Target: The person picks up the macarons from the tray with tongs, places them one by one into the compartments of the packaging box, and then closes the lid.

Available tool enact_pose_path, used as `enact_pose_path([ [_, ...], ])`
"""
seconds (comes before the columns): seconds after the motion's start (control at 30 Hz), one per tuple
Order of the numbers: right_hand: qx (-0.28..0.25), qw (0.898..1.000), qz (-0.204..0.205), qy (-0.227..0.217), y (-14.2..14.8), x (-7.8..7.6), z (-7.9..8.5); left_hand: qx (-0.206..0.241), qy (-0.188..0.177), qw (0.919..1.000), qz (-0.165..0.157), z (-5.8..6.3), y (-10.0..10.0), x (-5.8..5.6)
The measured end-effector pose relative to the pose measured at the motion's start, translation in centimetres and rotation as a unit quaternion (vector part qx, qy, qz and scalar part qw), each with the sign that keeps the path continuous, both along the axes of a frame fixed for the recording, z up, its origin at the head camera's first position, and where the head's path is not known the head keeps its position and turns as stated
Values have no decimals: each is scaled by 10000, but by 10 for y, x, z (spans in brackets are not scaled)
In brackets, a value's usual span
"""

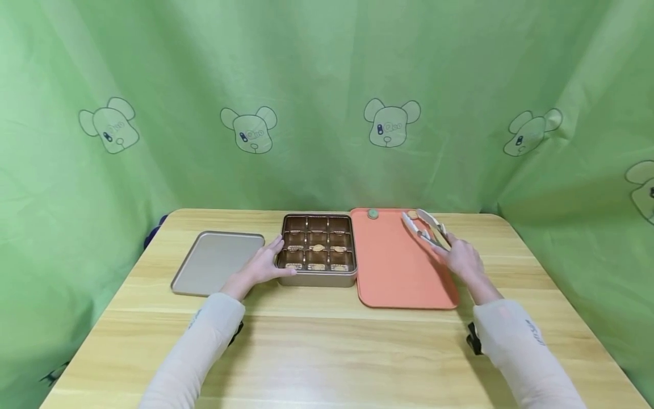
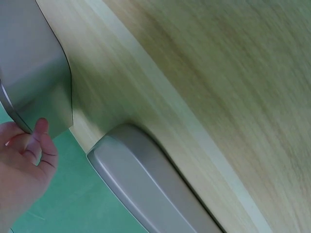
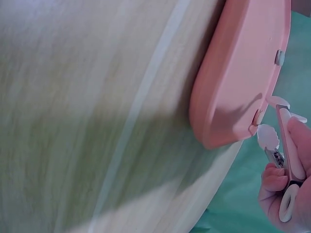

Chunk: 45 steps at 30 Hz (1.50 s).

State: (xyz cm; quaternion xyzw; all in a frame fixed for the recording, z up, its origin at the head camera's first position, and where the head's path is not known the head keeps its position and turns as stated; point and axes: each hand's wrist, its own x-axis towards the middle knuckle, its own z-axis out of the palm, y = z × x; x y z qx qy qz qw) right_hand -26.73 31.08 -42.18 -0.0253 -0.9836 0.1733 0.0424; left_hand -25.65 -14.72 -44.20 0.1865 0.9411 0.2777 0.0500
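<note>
My left hand [image 1: 263, 264] grips the near left corner of a brown metal baking pan [image 1: 319, 278], thumb along the front and fingers at the left rim. A divider splits the pan into several square compartments, with tan patches [image 1: 318, 248] showing in some. My right hand [image 1: 465, 260] holds white-tipped tongs [image 1: 433, 232], their arms spread. The tong tips are at the far edge of a coral tray [image 1: 403, 267], one on either side of a small tan cookie [image 1: 413, 214]. A round green cookie [image 1: 373, 213] lies farther left on that tray.
A flat grey metal tray [image 1: 222, 258] lies left of the pan, partly behind my left hand. The coral tray sits close against the pan's right side. Behind the wooden table [image 1: 327, 346] hangs a green curtain [image 1: 317, 176] with bear-head prints.
</note>
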Motion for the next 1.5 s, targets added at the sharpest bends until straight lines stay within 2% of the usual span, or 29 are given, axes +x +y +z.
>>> enact_pose_path([
  [0.23, 15, 10000, -4, 43, 3, 0, -5, 33, 37, 10000, 20, -2, 1, 0],
  [0.53, 108, 9994, 105, -315, -2, -2, -4, 107, 84, 9999, -59, -2, 1, 1],
  [1.0, -54, 9978, -125, -641, -5, -5, -7, 41, 71, 9999, -83, -4, 3, 1],
  [1.5, 64, 9995, 294, -83, -9, -4, -9, 119, 86, 9999, -27, -3, 0, -1],
])
